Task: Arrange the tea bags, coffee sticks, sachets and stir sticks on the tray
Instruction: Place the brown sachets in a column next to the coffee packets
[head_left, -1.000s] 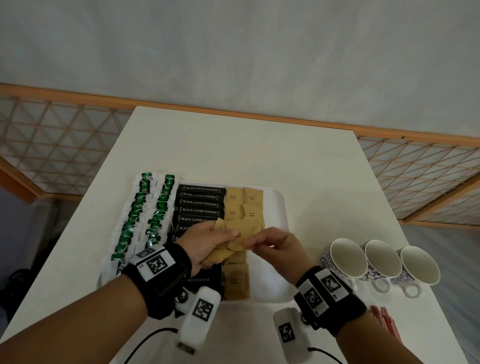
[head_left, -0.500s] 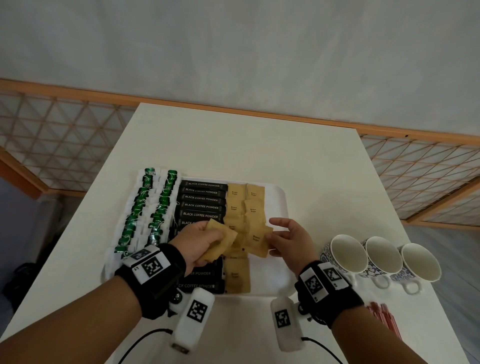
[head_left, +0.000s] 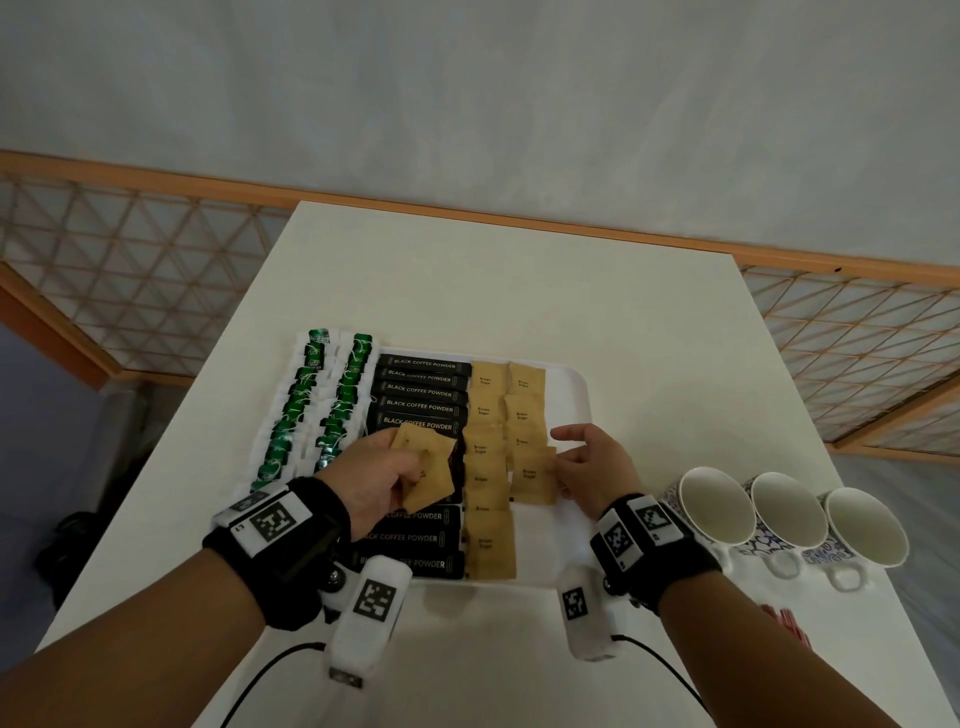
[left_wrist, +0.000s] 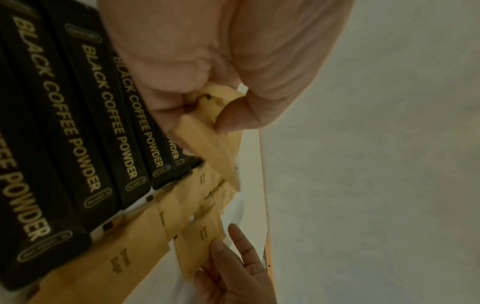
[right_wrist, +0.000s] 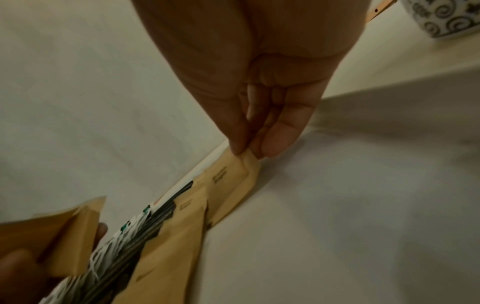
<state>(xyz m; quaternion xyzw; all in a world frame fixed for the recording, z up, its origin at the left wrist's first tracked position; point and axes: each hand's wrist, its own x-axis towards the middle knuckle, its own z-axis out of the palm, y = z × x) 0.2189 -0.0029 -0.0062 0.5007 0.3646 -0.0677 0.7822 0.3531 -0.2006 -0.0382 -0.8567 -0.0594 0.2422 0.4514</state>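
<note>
A white tray (head_left: 571, 410) holds two rows of green tea bags (head_left: 306, 410), a column of black coffee sticks (head_left: 421, 395) and two columns of brown sugar sachets (head_left: 522, 410). My left hand (head_left: 374, 475) grips a small stack of brown sachets (head_left: 428, 473) above the coffee sticks; the left wrist view shows thumb and fingers curled round the stack (left_wrist: 205, 115). My right hand (head_left: 587, 467) pinches the right edge of one brown sachet (head_left: 531, 475) lying in the right column, thumb and fingers on its corner (right_wrist: 246, 162).
Three white patterned cups (head_left: 789, 514) stand in a row to the right of the tray. Red stir sticks (head_left: 784, 623) lie near the table's front right edge. A wooden lattice rail runs behind the white table (head_left: 493, 280).
My right hand has drawn one sachet from the left hand's stack, carried it right and set it down in the right column. The left hand kept its stack and barely moved.
</note>
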